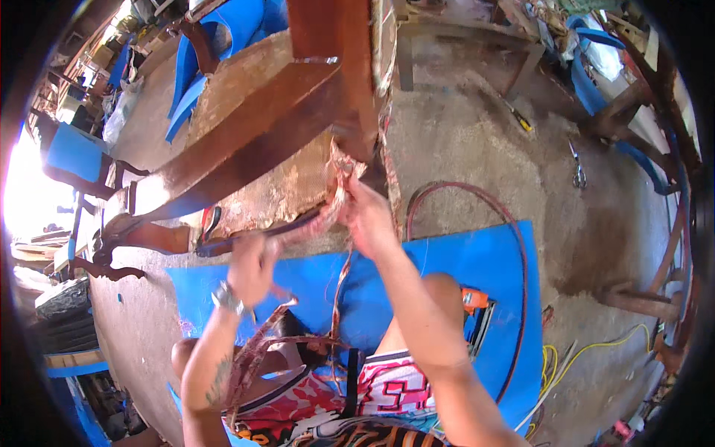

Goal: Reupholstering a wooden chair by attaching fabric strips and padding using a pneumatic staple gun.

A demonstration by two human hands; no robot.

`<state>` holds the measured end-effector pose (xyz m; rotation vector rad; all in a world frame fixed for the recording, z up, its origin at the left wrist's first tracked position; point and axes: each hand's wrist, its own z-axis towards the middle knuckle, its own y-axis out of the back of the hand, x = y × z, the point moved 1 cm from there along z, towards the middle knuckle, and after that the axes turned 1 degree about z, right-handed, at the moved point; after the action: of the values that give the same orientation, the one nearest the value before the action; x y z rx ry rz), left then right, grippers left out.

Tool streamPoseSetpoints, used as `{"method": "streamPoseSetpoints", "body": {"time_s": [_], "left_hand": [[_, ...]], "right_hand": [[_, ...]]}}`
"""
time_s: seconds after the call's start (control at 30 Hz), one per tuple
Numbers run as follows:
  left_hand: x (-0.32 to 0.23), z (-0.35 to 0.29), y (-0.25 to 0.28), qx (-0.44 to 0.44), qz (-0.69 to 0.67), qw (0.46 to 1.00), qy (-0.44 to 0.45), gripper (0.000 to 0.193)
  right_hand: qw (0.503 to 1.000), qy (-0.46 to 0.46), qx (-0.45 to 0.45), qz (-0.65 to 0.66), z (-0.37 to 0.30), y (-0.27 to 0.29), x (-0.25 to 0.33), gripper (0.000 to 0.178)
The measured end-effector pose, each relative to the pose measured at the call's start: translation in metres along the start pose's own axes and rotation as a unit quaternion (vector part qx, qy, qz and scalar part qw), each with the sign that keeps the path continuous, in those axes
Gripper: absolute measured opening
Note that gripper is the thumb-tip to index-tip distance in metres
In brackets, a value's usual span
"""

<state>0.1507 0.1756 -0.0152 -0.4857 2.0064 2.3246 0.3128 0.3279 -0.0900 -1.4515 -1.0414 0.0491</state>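
Note:
A dark brown wooden furniture frame (253,145) lies tilted in front of me, with tan padding along its inner side. My right hand (366,217) pinches a frayed, reddish-brown and cream fabric strip (344,160) against the frame's corner. From there the strip runs down and left to my left hand (252,267), whose fingers are closed round it though blurred by motion. A silver watch (226,298) sits on the left wrist. More of this braid-like trim (249,365) hangs over my lap.
I sit at a blue sheet (432,261) on the floor. An orange staple gun (474,300) lies beside my right knee, with a dark red hose (521,298) looping round it. Farther right are a yellow-handled screwdriver (521,121), scissors (579,173) and a yellow cord (596,344). A blue-backed chair (74,153) stands left.

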Motion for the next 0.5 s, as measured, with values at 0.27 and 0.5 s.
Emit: {"method": "streamPoseSetpoints", "body": {"time_s": [0.27, 0.5], "left_hand": [[0.068, 0.067, -0.053, -0.034, -0.017, 0.998, -0.050, 0.026], [0.104, 0.057, -0.071, -0.231, -0.243, 0.937, 0.102, 0.039]], "right_hand": [[0.774, -0.157, -0.067, -0.610, -0.059, 0.144, 0.000, 0.079], [0.738, -0.199, -0.104, -0.636, -0.061, 0.195, -0.011, 0.099]]}}
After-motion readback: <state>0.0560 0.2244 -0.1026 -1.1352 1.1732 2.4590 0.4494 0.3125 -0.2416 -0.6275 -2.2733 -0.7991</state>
